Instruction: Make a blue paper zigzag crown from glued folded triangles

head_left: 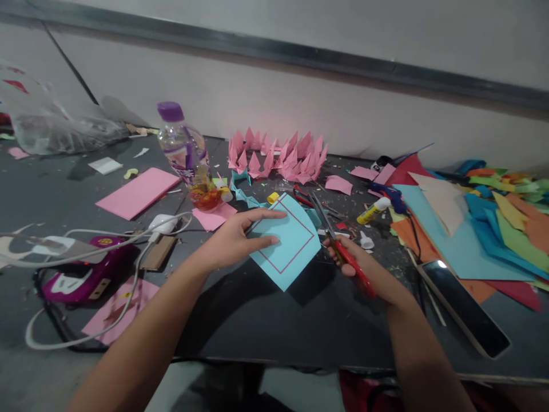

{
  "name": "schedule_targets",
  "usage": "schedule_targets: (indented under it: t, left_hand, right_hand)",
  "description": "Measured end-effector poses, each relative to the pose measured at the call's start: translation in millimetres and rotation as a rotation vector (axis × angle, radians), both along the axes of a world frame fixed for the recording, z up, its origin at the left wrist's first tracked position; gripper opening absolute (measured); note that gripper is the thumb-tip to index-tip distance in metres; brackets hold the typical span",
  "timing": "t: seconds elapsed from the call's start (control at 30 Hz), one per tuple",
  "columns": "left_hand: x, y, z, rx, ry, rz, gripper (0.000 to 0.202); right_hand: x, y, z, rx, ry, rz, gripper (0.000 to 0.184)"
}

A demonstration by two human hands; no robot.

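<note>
Left hand (234, 237): grip holds blue paper (289, 243) with red lines, tilted above the desk (274, 337). Right hand (371, 269): grip wraps red-handled scissors (345, 253), blades just beside paper's right edge. Pink folded-paper ring (295, 165) behind; purple-capped bottle (187, 157) left of ring.

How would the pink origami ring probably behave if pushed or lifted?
The pink origami ring is probably light for its size, being folded paper around an open middle. Its thin, upright spikes look apt to bend or crush. Sitting low and broad, it would likely slide rather than tip.
</note>
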State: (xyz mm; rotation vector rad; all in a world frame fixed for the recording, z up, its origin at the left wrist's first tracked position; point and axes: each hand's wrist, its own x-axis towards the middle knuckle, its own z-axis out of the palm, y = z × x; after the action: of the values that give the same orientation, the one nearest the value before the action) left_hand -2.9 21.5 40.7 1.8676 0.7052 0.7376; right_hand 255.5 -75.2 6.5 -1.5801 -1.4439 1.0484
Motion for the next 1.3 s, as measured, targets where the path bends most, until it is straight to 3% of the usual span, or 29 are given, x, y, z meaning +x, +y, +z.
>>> schedule_targets:
  t: [0.23, 0.33, 0.47, 0.63, 0.7, 0.87, 1.0, 1.07, 1.2, 1.3]
  left_hand:
    - [-1, 1, -3.3, -0.008, -0.019, 0.042, 0.040]
    - [1, -1, -2.9, -0.014, -0.001, 0.010, 0.037]
    - [7, -6, -4.1, -0.038, 0.058, -0.130, 0.027]
    - [18, -18, -7.8, -0.086, 0.127, -0.369, 0.024]
    - [22, -22, -10.3, -0.125, 0.118, -0.357, 0.020]
    - [28, -24, -20.1, -0.307, 0.045, -0.190, 0.026]
    - [28, -17, -22.4, -0.255, 0.067, -0.103, 0.019]
    - [27, -16, -19.5, -0.219, 0.082, -0.077, 0.018]
    - [26, -19, -10.8, -0.162, 0.124, -0.170, 0.014]
    - [27, -25, -7.8, -0.149, 0.139, -0.270, 0.013]
  right_hand:
    - [-2, 12, -4.0, -0.140, 0.457, -0.100, 0.032]
    - [-8, 15, -7.8, -0.140, 0.556, -0.094, 0.037]
    - [-21, 9, -4.8, -0.037, 0.593, -0.075, 0.044]
    - [-36, 8, 5.7, 0.054, 0.565, -0.168, 0.037]
    - [-38, 9, 7.0, 0.039, 0.552, -0.193, 0.036]
    - [-38, 11, 6.5, 0.041, 0.523, -0.241, 0.036]
    - [-32, 12, 7.0, 0.035, 0.393, -0.235, 0.036]
    - [-23, 14, 5.5, 0.097, 0.217, -0.294, 0.037]
    - [5, 16, -2.5, 0.339, -0.369, -0.451, 0.036]
    - [21, 17, -9.4, 0.274, -0.600, -0.455, 0.030]
